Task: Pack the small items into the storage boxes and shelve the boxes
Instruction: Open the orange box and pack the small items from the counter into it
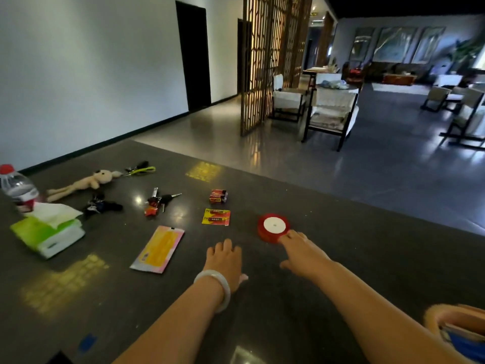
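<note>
With the left hand [224,261] flat and empty on the table [341,258], the right hand [301,252], fingers outstretched and just touching the red ribbon spool [273,227], should close round its rim before lifting

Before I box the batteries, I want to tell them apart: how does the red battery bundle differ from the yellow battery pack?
The red battery bundle lies farther from the person; the yellow battery pack lies nearer, just in front of it. The red battery bundle looks like a chunky block with no card, while the yellow battery pack is flat, its batteries lying on a yellow card. Both rest on the dark table, apart from either hand, and show red labels.
</note>
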